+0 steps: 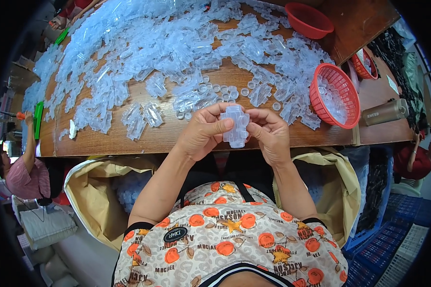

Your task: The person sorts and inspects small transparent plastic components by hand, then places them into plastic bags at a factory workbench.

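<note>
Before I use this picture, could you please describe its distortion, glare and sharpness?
Head view: fisheye distortion tilts the blue crates at lower right, black fills the corners; head view: pale glints merge many outlines among the heaped clear plastic parts; head view: the held clear plastic piece looks fairly sharp.

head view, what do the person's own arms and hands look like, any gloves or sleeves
The left hand and right hand are bare: no gloves, watch or bracelet shows. The forearms are uncovered too. Higher up are short, pale fabric sleeves, printed with orange-red round fruit, star shapes and dark lettering, edged in black trim.
</note>
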The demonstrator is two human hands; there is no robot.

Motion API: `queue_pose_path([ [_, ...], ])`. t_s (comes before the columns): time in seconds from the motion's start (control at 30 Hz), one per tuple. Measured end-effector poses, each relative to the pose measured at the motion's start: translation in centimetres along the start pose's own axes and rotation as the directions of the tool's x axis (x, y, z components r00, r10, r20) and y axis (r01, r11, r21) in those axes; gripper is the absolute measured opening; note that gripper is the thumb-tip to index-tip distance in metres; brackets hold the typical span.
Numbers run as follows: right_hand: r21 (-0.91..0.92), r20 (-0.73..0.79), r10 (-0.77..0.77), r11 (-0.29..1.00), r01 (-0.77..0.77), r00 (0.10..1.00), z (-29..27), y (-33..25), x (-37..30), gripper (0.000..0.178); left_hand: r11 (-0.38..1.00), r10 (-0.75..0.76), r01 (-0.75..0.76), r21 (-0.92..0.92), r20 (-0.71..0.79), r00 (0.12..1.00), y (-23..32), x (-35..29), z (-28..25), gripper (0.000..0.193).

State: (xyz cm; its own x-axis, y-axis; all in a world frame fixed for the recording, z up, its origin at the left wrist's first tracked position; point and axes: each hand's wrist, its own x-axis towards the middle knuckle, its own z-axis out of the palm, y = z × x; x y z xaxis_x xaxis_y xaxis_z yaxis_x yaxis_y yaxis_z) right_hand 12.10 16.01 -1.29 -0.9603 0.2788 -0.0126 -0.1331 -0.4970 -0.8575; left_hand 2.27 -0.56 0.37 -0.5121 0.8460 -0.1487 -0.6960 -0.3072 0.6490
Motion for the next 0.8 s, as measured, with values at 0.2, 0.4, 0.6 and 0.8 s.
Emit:
queue_pose_path([
  [0.2, -0.467, 0.105, -0.341, 0.812, 0.349, 0.934, -0.1, -0.3, -0.1, 0.026, 0.997, 0.038, -0.034, 0.07, -0.048, 0.998, -0.2, -0.1, 0.1, 0.039],
  [0.4, -0.594, 0.266, -0.356, 0.671, 0.444, 0.896, 0.1, -2.1, -0.4, 0.028, 0.975, 0.121, -0.09, 0.205, -0.141, 0.983, -0.4, -0.2, 0.3, 0.038],
  [0.6, -0.688, 0.326, -0.447, 0.493, 0.533, 0.833, 0.6, -2.0, -0.4, 0.026, 0.869, 0.234, -0.174, 0.463, -0.074, 0.97, 0.2, -0.6, 0.6, 0.043],
  [0.8, -0.693, 0.388, -0.507, 0.39, 0.606, 0.77, 1.5, -0.8, -1.5, 0.028, 0.771, 0.107, -0.096, 0.63, 0.021, 0.994, 2.3, -1.4, 0.2, 0.047],
])
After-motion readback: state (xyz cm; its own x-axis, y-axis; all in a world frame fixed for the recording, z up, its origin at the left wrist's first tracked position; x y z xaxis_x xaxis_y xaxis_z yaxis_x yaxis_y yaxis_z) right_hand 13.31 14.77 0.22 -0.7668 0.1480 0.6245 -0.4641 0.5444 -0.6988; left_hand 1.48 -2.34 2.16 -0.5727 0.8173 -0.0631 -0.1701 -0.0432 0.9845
